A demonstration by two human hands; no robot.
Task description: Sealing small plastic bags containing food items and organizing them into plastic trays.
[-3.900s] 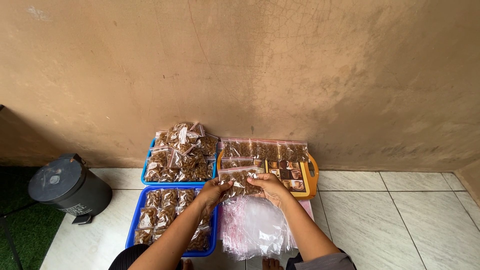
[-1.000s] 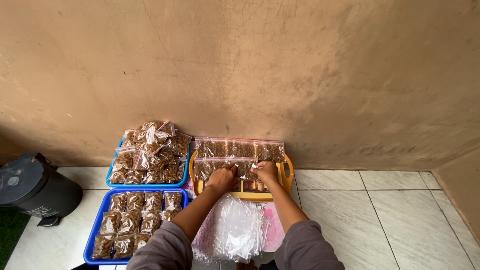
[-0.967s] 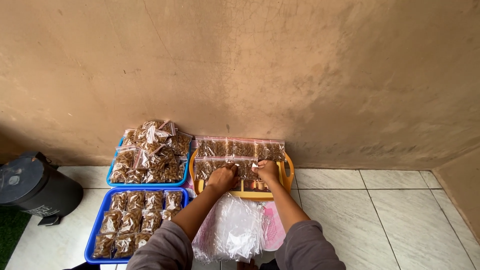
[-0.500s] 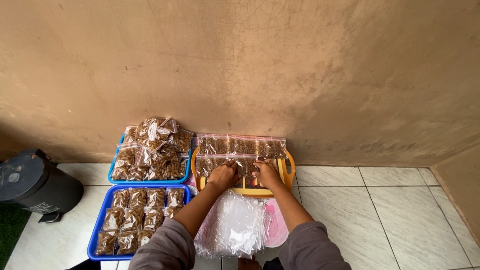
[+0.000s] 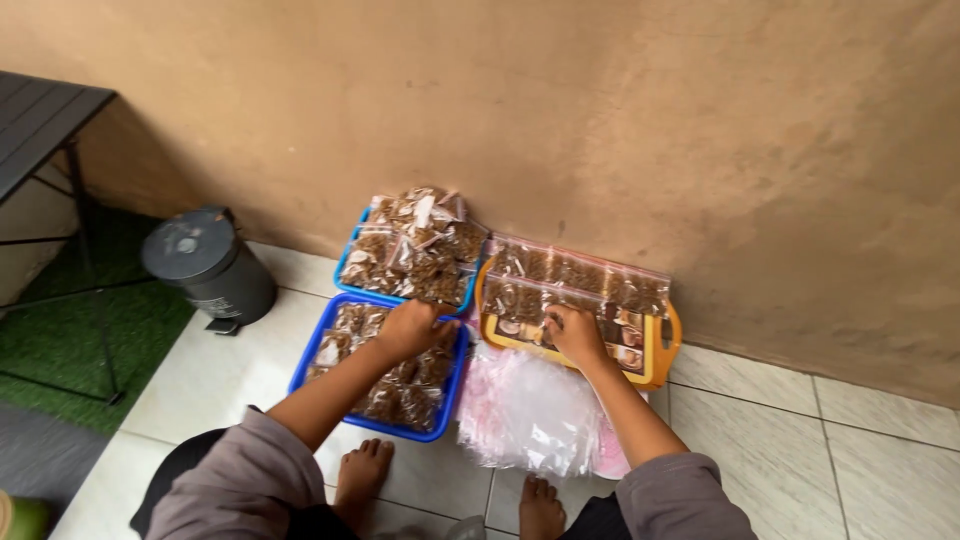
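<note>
Her left hand (image 5: 408,328) rests curled, palm down, on packets in the near blue tray (image 5: 318,345), left of the orange tray (image 5: 660,352); whether it grips one I cannot tell. Right hand (image 5: 572,332) presses a packet (image 5: 528,300) on the orange tray.

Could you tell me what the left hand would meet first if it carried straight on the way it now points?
Probably the heaped snack packets in the far blue tray; the left hand points up toward them, though depth is unclear.

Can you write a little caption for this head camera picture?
Left hand over a blue tray of snack packets, right hand on packets in an orange tray.
</note>
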